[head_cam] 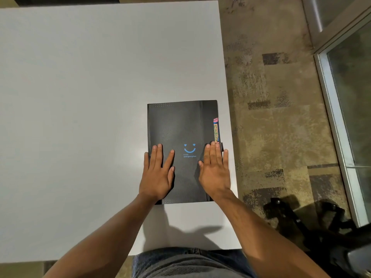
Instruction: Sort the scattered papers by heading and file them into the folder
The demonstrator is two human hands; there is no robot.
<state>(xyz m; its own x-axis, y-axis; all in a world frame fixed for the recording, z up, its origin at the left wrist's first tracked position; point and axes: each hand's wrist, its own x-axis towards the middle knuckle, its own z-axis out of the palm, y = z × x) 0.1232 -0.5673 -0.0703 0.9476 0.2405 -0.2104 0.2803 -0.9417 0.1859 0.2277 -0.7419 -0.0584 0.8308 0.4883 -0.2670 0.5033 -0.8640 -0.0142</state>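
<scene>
Person: seated at the near edge of the table, grey trousers showing below both bare forearms, which reach forward over the top.
Left hand: laid palm down on the near left part of the folder, fingers straight and slightly spread, holding nothing; the little finger lies at the folder's left edge.
Right hand: laid palm down on the near right part of the folder, fingers straight and close together, holding nothing; the fingertips reach a small dark clasp at the right edge.
Folder: closed and flat on the white table, close to its right edge and nearer the person than the far side.
Folder axis: long axis runs away from the person, short sides near and far, set almost square to the table edge.
Folder appearance: black matt cover, blue smile mark with small blue lettering beneath it between the two hands, a vertical crease near the right side.
Index tabs: coloured, pink and yellow-green with lettering, protruding at the folder's right edge just beyond the right hand.
Floor: mottled brown carpet to the right of the table.
Chair base: black, on the carpet at near right.
</scene>
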